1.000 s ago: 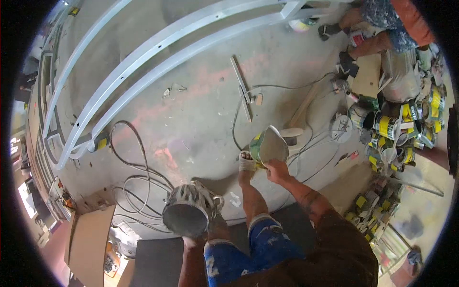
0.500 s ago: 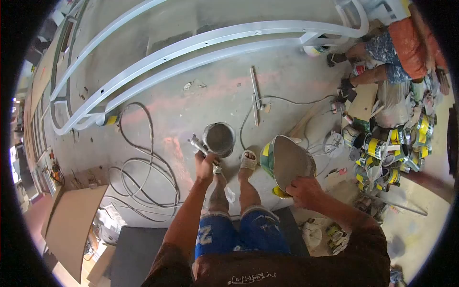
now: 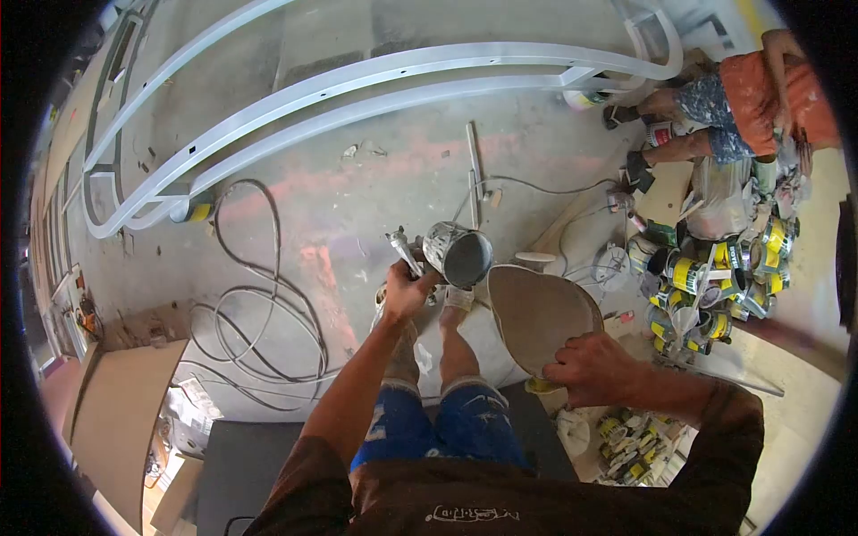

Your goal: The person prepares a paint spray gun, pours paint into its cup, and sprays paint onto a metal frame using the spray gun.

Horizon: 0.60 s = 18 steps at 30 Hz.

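My left hand [image 3: 410,291] is wrapped round a paint spray gun [image 3: 407,254]. The gun's round metal cup [image 3: 458,254] is open at the top, grey inside and smeared with paint outside. It tilts to the right, its mouth facing the large paint can. My right hand [image 3: 590,368] grips the near rim of that paint can [image 3: 541,313], whose mouth is bent out of round. A grey-brown surface shows inside the can. The cup's lip is close to the can's left rim; whether they touch I cannot tell.
A long light-grey metal frame [image 3: 357,85] spans the floor ahead. A coiled hose [image 3: 273,286] lies at left, beside a leaning brown board [image 3: 121,429]. Paint cans [image 3: 688,272] are heaped at right, near another person in an orange shirt [image 3: 751,103].
The spray gun's cup has moved right and tipped toward the paint can. The can has tilted too, and its yellow-green side is now mostly hidden.
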Each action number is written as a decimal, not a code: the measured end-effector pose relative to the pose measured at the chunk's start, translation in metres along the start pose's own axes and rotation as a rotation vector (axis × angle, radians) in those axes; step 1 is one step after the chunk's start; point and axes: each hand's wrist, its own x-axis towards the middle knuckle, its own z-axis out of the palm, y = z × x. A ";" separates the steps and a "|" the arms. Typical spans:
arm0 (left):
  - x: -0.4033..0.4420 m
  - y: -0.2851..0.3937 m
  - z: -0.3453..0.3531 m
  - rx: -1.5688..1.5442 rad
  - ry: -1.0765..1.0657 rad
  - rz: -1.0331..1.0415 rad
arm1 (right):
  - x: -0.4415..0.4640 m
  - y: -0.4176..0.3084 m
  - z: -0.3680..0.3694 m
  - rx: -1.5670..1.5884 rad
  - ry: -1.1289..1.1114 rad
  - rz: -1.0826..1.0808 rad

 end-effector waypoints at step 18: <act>-0.012 -0.023 -0.003 0.007 0.008 0.029 | 0.015 -0.031 -0.032 0.070 -0.357 0.081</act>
